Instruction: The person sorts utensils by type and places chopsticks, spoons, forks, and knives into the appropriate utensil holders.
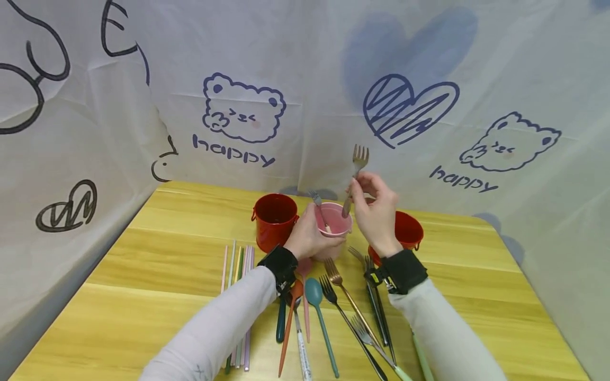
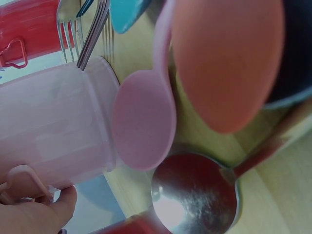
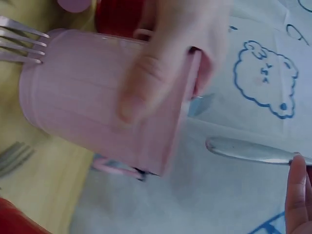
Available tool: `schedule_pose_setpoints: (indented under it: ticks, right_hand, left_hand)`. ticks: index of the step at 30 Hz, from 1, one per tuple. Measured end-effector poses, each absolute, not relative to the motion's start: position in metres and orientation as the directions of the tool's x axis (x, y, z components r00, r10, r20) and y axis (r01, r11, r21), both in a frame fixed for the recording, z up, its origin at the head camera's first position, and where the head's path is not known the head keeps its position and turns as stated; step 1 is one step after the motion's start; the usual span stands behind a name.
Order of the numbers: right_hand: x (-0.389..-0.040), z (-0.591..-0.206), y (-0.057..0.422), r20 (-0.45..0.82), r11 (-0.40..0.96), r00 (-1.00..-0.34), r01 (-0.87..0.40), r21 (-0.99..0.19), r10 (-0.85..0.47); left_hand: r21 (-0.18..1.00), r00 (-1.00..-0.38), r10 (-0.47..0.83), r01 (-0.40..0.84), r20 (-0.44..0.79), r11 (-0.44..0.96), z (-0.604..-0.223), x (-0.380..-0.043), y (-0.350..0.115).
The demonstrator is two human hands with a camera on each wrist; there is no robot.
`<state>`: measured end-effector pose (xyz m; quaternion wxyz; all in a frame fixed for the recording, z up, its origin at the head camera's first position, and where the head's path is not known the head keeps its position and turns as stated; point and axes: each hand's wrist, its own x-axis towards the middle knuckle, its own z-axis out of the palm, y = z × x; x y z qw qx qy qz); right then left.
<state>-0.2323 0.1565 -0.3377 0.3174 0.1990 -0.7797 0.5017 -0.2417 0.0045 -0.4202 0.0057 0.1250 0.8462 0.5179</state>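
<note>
Pink and gripped by the left hand point(image 1: 307, 235), the bucket point(image 1: 337, 222) sits near the table's far edge point(image 1: 224, 190). Just above its mouth, the right hand point(image 1: 374, 211) pinches a fork point(image 1: 359, 160), tines upward.

From the head, we look forward and down across the tabletop point(image 1: 167, 254), with the cloth point(image 1: 319, 63) toward twelve o'clock. From the left wrist, we see things turned sideways and close up, the pink bucket point(image 2: 44, 117) at nine o'clock. From the right wrist, also sideways and near, we find that bucket toward ten; all three views share it.
</note>
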Motion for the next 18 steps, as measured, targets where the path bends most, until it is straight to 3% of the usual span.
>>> schedule_pose_setpoints:
  ticks: [10,18]
  right_hand:
    - [-0.243,-0.373,0.159,0.551,0.605,-0.834,-0.459,-0.651,-0.041]
    - [-0.231,-0.387,0.170,0.498,0.593,-0.867,-0.413,-0.691,-0.023]
  left_hand:
    - [0.872,-0.965,0.224,0.226,0.138,0.434,-0.419,-0.240,0.004]
    - [0.883,-0.961,0.232,0.237,0.152,0.405,-0.420,-0.242,0.005]
